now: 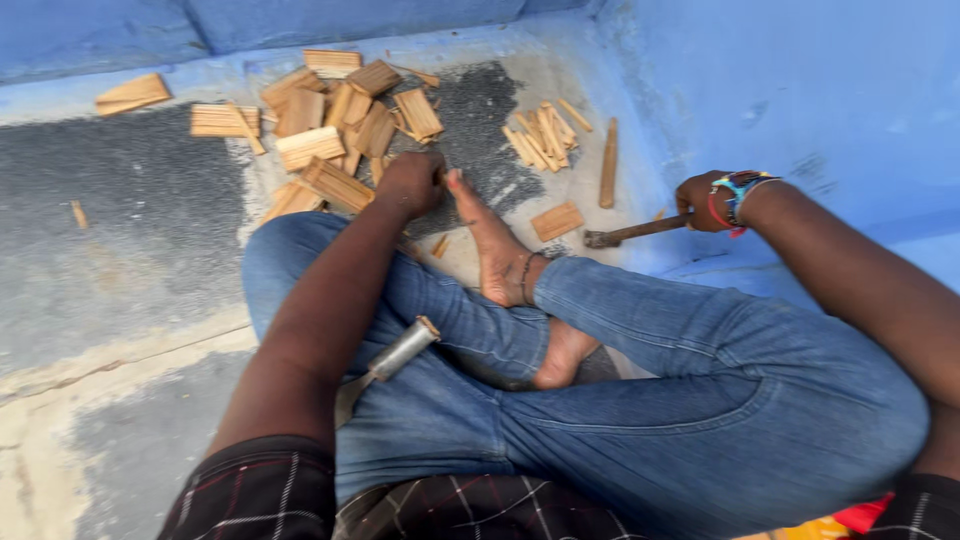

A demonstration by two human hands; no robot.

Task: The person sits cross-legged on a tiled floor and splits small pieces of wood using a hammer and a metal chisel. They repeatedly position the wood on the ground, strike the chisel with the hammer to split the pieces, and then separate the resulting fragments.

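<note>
While fingers grip, rough wood blocks point(330, 130) scatter.

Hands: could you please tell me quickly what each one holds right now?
Left hand: closed among the flat tan wooden pieces; its contents cannot be told.
Right hand: closed on a dark metal-headed hammer.

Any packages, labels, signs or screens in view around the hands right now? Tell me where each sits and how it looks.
None in view: no package, label, sign or screen.
Left hand: closed at the edge of the pile of bare wood blocks on the floor.
Right hand: grips the wooden handle of a hammer near the blue wall.
Metal-handled tool: lies on the jeans, unmarked.
</note>
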